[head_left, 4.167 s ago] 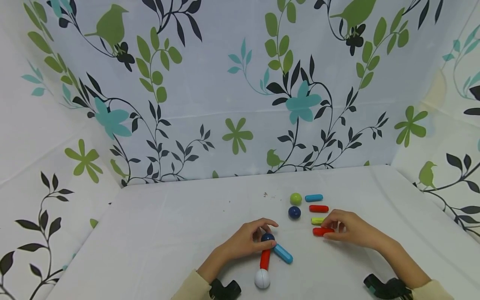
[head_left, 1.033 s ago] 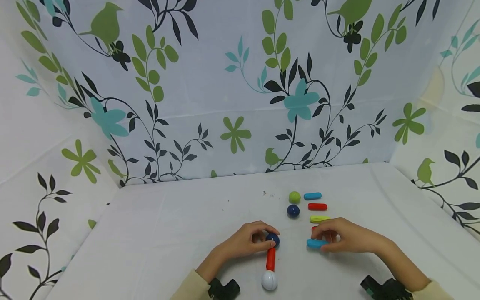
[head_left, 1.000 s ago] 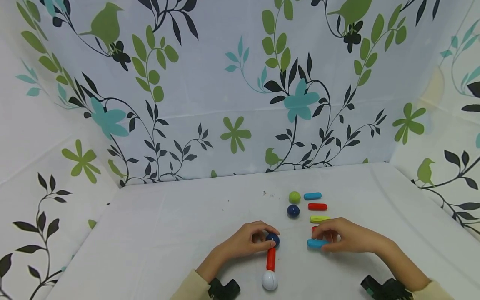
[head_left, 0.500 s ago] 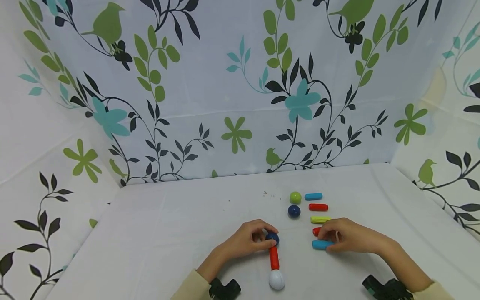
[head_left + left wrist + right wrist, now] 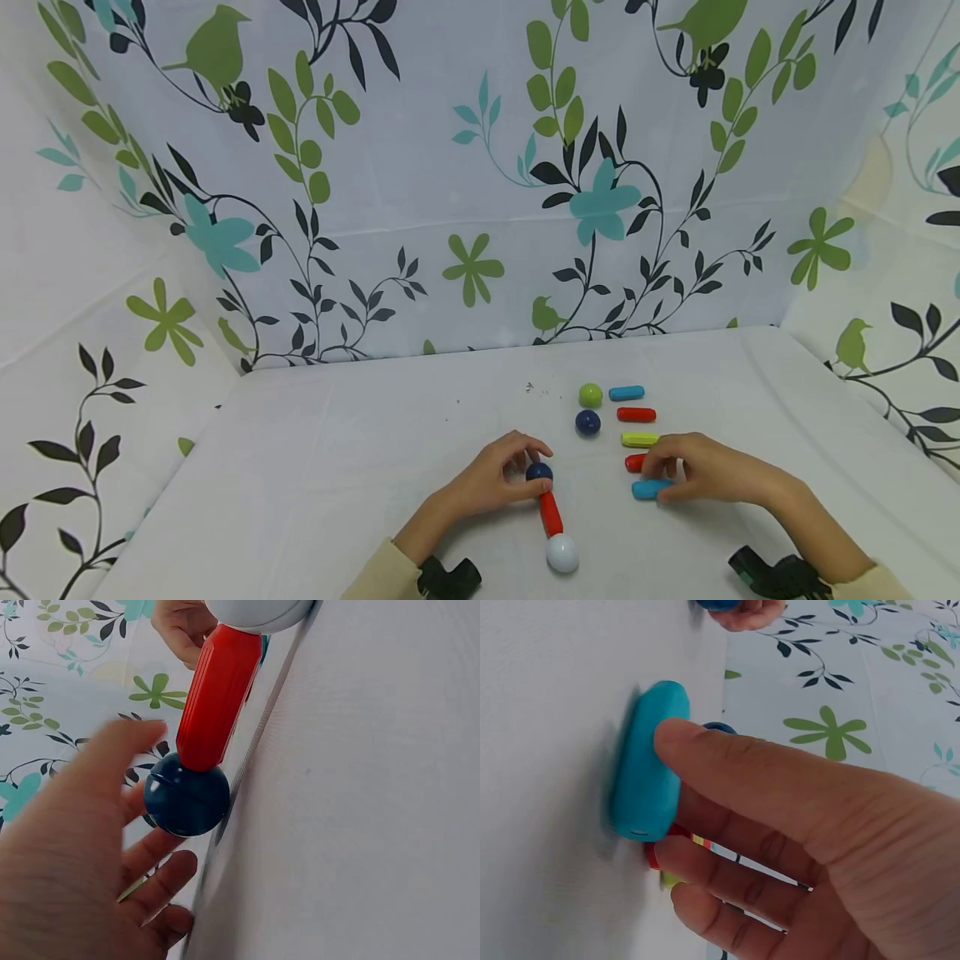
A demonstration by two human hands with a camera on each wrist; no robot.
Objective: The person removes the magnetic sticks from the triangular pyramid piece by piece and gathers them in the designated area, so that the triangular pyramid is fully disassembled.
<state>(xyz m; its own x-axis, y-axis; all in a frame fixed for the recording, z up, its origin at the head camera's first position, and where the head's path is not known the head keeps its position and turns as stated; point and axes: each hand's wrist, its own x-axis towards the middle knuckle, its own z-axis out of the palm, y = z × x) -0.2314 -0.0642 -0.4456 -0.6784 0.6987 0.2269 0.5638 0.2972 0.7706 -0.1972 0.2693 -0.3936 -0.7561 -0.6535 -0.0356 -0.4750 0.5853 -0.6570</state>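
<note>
A dark blue ball [image 5: 538, 473], a red rod [image 5: 551, 513] and a white ball [image 5: 562, 553] are joined end to end on the white table. My left hand [image 5: 491, 475] is around the dark blue ball with loosely bent fingers. In the left wrist view the blurred thumb [image 5: 139, 739] stands apart from that ball [image 5: 187, 795], and the fingers lie behind it. My right hand [image 5: 708, 471] pinches a light blue rod [image 5: 649, 490] at the table; in the right wrist view its thumb presses on the rod [image 5: 649, 765]. The index fingertip is hidden behind the rod.
Beyond the right hand lie a red rod [image 5: 635, 462], partly covered, a yellow-green rod [image 5: 639, 439], another red rod [image 5: 637, 414] and a light blue rod [image 5: 627, 392], roughly in a column. Left of them sit a green ball [image 5: 591, 395] and a dark blue ball [image 5: 588, 423]. Patterned cloth rises behind.
A light blue rod beside the left hand's ball is now under the right hand, below the red rod, and has shifted slightly right. The joined piece's white end swung right; the left fingers loosened.
</note>
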